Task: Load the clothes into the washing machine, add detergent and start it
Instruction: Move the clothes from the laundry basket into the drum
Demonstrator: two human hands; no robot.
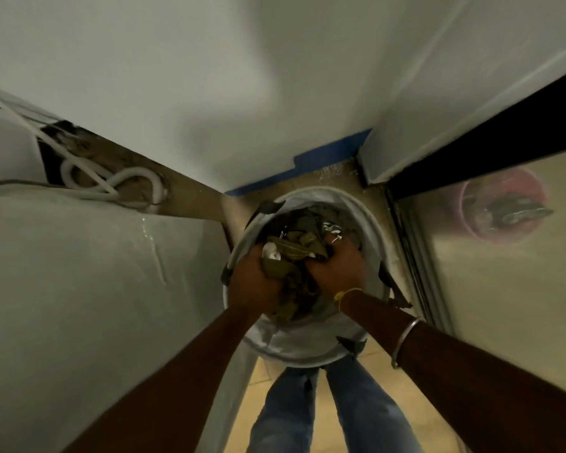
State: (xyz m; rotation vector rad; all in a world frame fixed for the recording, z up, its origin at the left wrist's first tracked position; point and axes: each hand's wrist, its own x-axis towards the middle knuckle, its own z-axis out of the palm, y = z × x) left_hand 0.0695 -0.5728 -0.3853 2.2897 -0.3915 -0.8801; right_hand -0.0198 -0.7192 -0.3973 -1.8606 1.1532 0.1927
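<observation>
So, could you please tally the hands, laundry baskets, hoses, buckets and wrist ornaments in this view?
Hands: 2, left hand and right hand, both gripping the clothes
Laundry basket: 1
White hose: 1
Pink bucket: 1
Wrist ornaments: 2, yellow thread and metal bangle
Total: 7

The basket (307, 341) sits in a tight gap: white machine (79, 273) on the left, glass door (504, 305) on the right, wall (242, 76) at the far side. Clothes (294, 251) fill its open top.
</observation>
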